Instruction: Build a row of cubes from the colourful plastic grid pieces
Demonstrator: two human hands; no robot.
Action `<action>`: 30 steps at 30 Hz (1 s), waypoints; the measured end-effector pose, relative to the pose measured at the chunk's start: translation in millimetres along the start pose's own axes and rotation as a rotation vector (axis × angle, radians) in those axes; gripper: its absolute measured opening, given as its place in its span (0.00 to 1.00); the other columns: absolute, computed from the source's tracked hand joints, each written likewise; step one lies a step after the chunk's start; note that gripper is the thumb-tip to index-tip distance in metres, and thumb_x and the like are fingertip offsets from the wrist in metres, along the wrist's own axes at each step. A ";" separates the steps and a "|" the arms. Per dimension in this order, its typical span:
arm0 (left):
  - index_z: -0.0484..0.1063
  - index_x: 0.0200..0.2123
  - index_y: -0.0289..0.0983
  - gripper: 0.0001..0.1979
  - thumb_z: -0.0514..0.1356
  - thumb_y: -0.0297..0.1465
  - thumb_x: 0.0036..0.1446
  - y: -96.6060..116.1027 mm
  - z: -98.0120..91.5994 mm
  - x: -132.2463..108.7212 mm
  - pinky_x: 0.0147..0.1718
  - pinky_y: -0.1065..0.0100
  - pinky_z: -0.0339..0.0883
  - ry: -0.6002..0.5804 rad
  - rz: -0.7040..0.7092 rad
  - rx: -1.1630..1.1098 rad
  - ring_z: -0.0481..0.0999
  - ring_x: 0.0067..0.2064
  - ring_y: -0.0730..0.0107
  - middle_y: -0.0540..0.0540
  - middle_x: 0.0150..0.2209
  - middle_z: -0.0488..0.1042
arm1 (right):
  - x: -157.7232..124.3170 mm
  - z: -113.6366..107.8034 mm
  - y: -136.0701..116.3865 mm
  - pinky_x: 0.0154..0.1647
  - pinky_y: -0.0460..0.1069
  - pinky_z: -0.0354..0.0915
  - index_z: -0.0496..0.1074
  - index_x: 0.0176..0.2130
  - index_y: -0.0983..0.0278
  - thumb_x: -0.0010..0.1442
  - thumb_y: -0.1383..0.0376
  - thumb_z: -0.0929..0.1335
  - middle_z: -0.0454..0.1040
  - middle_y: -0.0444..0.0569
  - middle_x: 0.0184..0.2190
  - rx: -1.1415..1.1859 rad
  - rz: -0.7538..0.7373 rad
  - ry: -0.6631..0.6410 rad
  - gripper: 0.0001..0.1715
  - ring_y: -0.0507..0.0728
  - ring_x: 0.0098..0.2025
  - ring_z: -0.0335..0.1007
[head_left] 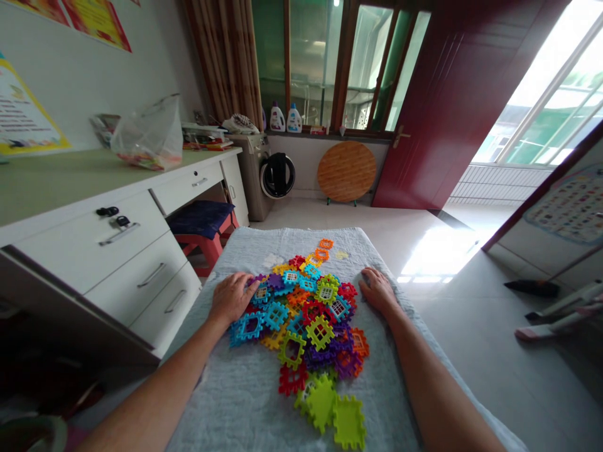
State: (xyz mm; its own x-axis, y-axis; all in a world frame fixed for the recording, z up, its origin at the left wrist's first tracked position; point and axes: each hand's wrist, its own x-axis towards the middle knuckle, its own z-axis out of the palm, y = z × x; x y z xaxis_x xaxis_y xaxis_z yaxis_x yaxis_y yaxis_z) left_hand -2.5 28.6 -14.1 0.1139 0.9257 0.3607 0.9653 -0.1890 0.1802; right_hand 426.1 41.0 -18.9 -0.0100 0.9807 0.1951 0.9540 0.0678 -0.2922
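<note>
A heap of colourful plastic interlocking building pieces (320,333) lies on a table covered with a pale grey-blue cloth (235,402). The pieces are flat squares with notched edges, several with window-like grids. My left hand (233,296) rests at the heap's left edge, fingers extended, its thumb beside a blue piece (261,293); I cannot tell whether they touch. On the cloth right of the heap lies my right hand (378,290), palm down, holding nothing. Two orange pieces (322,254) trail off at the far end, and a solid green square (349,422) sits at the near end.
To the left stands a white desk (141,276) with drawers, a plastic bag (149,135) on top. A red stool (205,232) is tucked by it. Beyond are a washing machine (254,176), a round wooden tabletop (347,171) and a dark red door (438,107).
</note>
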 end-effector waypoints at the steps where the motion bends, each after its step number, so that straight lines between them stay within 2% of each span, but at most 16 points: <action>1: 0.72 0.45 0.40 0.24 0.45 0.47 0.62 0.2 0.0 0.2 0.52 0.59 0.62 0.000 -0.001 -0.001 0.71 0.52 0.57 0.42 0.49 0.73 | 0.0 0.2 0.0 0.61 0.52 0.52 0.66 0.53 0.63 0.60 0.60 0.62 0.64 0.51 0.58 0.000 0.000 0.002 0.22 0.59 0.60 0.57; 8: 0.73 0.45 0.40 0.23 0.46 0.47 0.61 2.0 -0.2 3.4 0.52 0.59 0.63 0.018 -0.021 -0.014 0.71 0.51 0.57 0.43 0.48 0.74 | 3.3 -1.1 -3.3 0.60 0.52 0.52 0.66 0.52 0.61 0.59 0.61 0.62 0.65 0.51 0.58 0.018 0.011 -0.005 0.21 0.59 0.60 0.57; 12: 0.73 0.44 0.41 0.22 0.47 0.47 0.61 1.0 -0.5 5.4 0.51 0.60 0.63 0.021 -0.033 -0.022 0.71 0.51 0.57 0.44 0.47 0.74 | 23.7 -13.1 -16.4 0.54 0.57 0.57 0.70 0.48 0.62 0.55 0.63 0.64 0.69 0.54 0.53 -0.046 0.108 -0.088 0.20 0.64 0.54 0.63; 14: 0.72 0.45 0.40 0.22 0.47 0.47 0.61 0.5 -0.5 5.7 0.52 0.59 0.63 0.018 -0.036 -0.017 0.71 0.51 0.57 0.43 0.48 0.74 | 42.7 -18.3 -29.9 0.51 0.59 0.58 0.71 0.47 0.63 0.54 0.62 0.65 0.70 0.56 0.50 -0.065 0.130 -0.132 0.20 0.66 0.51 0.65; 17: 0.72 0.45 0.40 0.22 0.47 0.47 0.61 -0.1 -0.3 5.4 0.52 0.59 0.62 0.020 -0.042 -0.015 0.71 0.52 0.56 0.43 0.49 0.74 | 76.5 -15.7 -59.4 0.52 0.56 0.58 0.68 0.53 0.62 0.57 0.56 0.65 0.69 0.55 0.52 -0.015 0.017 -0.149 0.26 0.64 0.53 0.64; 20: 0.72 0.45 0.41 0.22 0.47 0.48 0.61 -1.2 0.7 4.5 0.53 0.59 0.61 0.029 -0.044 -0.032 0.71 0.52 0.57 0.44 0.48 0.74 | 108.2 -1.1 -90.8 0.56 0.53 0.55 0.63 0.57 0.57 0.58 0.50 0.64 0.62 0.51 0.59 0.015 -0.071 -0.158 0.31 0.62 0.59 0.57; 24: 0.73 0.44 0.40 0.22 0.47 0.48 0.61 -2.5 2.0 3.7 0.53 0.59 0.62 0.048 -0.046 -0.091 0.71 0.51 0.58 0.43 0.47 0.74 | 137.5 17.3 -115.7 0.57 0.58 0.53 0.58 0.62 0.60 0.59 0.47 0.62 0.57 0.56 0.61 0.009 -0.029 -0.167 0.37 0.66 0.62 0.50; 27: 0.72 0.43 0.39 0.22 0.46 0.46 0.62 -4.1 0.6 5.1 0.52 0.60 0.63 0.053 -0.054 -0.172 0.72 0.50 0.59 0.43 0.46 0.75 | 142.7 21.0 -119.7 0.54 0.58 0.56 0.65 0.56 0.59 0.59 0.47 0.61 0.63 0.56 0.56 -0.001 -0.047 -0.219 0.31 0.66 0.59 0.56; 30: 0.71 0.43 0.37 0.21 0.45 0.43 0.62 -10.5 -5.0 8.5 0.52 0.62 0.63 0.069 -0.085 -0.239 0.72 0.49 0.60 0.42 0.45 0.75 | 130.9 16.9 -116.6 0.48 0.54 0.59 0.72 0.49 0.58 0.58 0.48 0.62 0.68 0.55 0.51 -0.024 -0.090 -0.266 0.26 0.63 0.51 0.64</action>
State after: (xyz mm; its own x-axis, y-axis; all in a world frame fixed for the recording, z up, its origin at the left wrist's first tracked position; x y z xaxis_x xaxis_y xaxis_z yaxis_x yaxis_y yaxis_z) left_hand -12.8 36.8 -8.4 0.0106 0.9186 0.3950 0.8869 -0.1911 0.4205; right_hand 308.5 164.5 24.9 -0.1708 0.9847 -0.0343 0.9525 0.1561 -0.2616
